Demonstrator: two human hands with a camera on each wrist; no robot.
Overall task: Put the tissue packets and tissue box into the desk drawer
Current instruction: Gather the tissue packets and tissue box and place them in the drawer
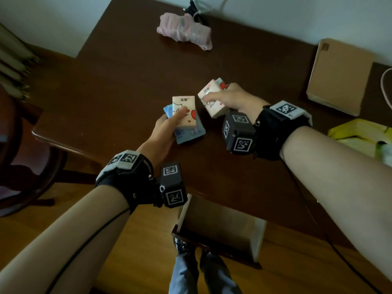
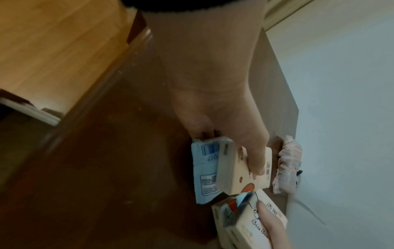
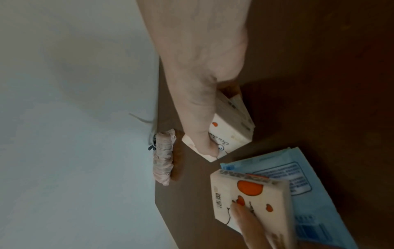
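Observation:
My left hand [image 1: 176, 117] grips a white tissue packet with red hearts [image 1: 184, 112] stacked on a blue packet [image 1: 191, 133], thumb on top. In the left wrist view the thumb [image 2: 255, 161] presses the white packet [image 2: 238, 178] over the blue one [image 2: 204, 176]. My right hand [image 1: 218, 96] grips two stacked cream packets [image 1: 212, 102] over mid-desk; its thumb [image 3: 204, 143] lies across the top packet [image 3: 230, 134]. The open drawer [image 1: 256, 238] juts out below the desk's front edge and looks empty. A yellow tissue box [image 1: 358, 134] lies at the right.
A folded pink umbrella [image 1: 184, 31] and a black cable lie at the desk's back edge by the wall. A brown cardboard box [image 1: 339, 77] sits at the back right. A dark chair [image 1: 21, 158] stands left of the desk [image 1: 127, 92]. My legs are under the drawer.

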